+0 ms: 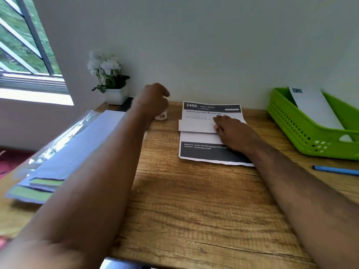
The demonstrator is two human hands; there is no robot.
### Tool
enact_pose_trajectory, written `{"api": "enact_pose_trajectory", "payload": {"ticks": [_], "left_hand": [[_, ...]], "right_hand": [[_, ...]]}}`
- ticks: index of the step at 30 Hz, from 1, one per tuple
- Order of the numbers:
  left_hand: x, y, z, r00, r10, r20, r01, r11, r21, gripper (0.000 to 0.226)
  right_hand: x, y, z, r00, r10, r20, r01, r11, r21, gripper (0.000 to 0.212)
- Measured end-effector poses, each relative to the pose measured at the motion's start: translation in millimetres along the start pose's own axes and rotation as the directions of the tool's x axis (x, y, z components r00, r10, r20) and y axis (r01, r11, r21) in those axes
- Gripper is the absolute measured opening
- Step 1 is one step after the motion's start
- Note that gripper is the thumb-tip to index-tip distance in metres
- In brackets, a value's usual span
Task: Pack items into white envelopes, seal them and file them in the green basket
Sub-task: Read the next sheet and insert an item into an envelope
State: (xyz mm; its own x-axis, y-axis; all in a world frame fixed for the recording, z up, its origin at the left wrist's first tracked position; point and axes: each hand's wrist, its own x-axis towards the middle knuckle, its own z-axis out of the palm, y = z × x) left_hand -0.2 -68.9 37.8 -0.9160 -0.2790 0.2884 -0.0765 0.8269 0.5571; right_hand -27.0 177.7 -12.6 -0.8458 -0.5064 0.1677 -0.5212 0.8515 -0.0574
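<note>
A small white envelope (196,125) lies on a printed sheet (209,150) at the back middle of the wooden desk. My right hand (234,131) rests on the envelope's right end with fingers spread flat. My left hand (153,100) hovers at the back of the desk, fingers curled, above a small whitish object (161,115) that is mostly hidden; I cannot tell whether it grips it. A green basket (303,131) stands at the right with one white envelope (314,107) leaning inside. A stack of white envelopes in clear wrap (64,152) lies at the left.
A white pot of white flowers (113,82) stands at the back left against the wall. A blue pen (336,169) lies at the right, in front of the basket. A window is at the far left. The desk's front edge runs along the bottom.
</note>
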Motion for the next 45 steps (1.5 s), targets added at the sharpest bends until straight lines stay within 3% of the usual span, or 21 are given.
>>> {"api": "enact_pose_trajectory", "payload": {"ticks": [2,5,7,10,13,16,17,20,21,25,45], "left_hand": [[2.7,-21.0,-9.1,0.993,-0.098,-0.070,0.098,0.995,0.002,0.026],[8.7,-56.8,-10.1,0.970,-0.244,0.022,0.245,0.969,-0.043,0.031],[25.7,-85.6,-6.1,0.942,-0.332,0.055,0.325,0.940,0.103,0.041],[57.8,-130.4,0.3,0.898,-0.434,0.064,0.396,0.864,0.311,0.075],[49.6,-129.3,-4.6,0.869,-0.484,0.106,0.411,0.823,0.391,0.117],[42.3,-125.6,-6.9,0.858,-0.502,0.108,0.434,0.822,0.369,0.127],[39.3,-121.9,-9.1,0.860,-0.505,0.074,0.452,0.821,0.349,0.121],[33.1,-109.0,-15.5,0.874,-0.485,0.002,0.464,0.836,0.294,0.078],[29.6,-103.5,-15.7,0.887,-0.462,-0.008,0.445,0.849,0.283,0.075],[18.9,-97.3,-5.3,0.902,-0.427,0.064,0.396,0.877,0.274,0.110],[12.2,-80.6,-9.2,0.928,-0.365,-0.080,0.373,0.895,0.244,0.072]], "right_hand": [[1.5,-4.3,-0.5,0.998,-0.058,-0.031,0.059,0.998,0.030,0.045],[0.4,-15.3,-0.2,0.991,-0.129,-0.023,0.131,0.986,0.099,0.046],[-0.8,-20.0,2.2,0.986,-0.168,-0.018,0.169,0.977,0.132,0.046],[-1.1,-24.4,3.3,0.980,-0.199,-0.013,0.199,0.968,0.152,0.046],[-1.2,-22.7,3.2,0.982,-0.189,-0.002,0.187,0.969,0.161,0.046],[-0.7,-19.9,2.9,0.985,-0.171,0.006,0.167,0.970,0.179,0.046],[-0.9,-19.5,2.8,0.986,-0.168,0.006,0.164,0.969,0.184,0.046],[0.4,-18.7,3.6,0.986,-0.165,0.001,0.162,0.969,0.186,0.046],[0.8,-18.3,4.7,0.986,-0.165,0.001,0.162,0.969,0.185,0.046],[3.1,-15.2,8.7,0.986,-0.169,-0.010,0.168,0.968,0.186,0.046],[7.4,-4.5,17.1,0.988,-0.147,-0.039,0.152,0.958,0.243,0.046]]}}
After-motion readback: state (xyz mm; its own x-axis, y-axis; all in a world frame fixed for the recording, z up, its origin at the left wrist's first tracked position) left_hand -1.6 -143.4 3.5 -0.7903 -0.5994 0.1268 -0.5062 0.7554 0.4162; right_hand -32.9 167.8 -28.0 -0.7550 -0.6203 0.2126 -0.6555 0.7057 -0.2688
